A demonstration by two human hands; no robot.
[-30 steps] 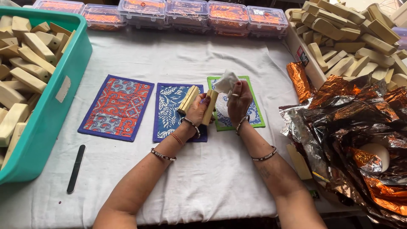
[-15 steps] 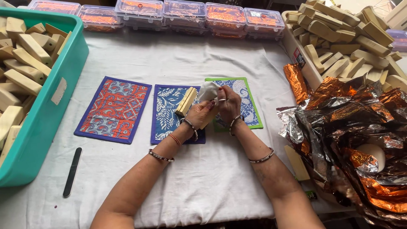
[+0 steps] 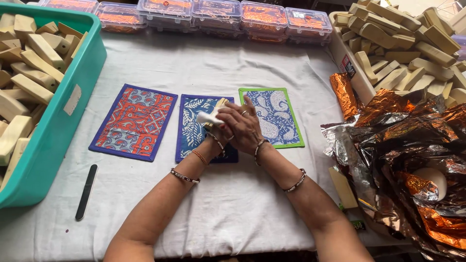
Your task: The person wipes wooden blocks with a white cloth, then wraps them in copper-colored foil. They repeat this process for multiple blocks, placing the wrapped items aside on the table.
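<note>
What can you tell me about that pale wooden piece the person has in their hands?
The wooden piece is a pale, unpainted block, mostly hidden. Only its upper end shows, poking up between the hands over the blue leaf-patterned mat. The left hand grips it from below, while the right hand lies across it, pressing a small white cloth against its side. It stands tilted, held off the table. Its full shape cannot be told.

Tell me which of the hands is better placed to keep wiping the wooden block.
Right, likely. The right hand lies on top, pressing the white cloth against the wooden block. The left hand sits underneath, mostly hidden, apparently supporting the block above the blue leaf-print mat.
</note>
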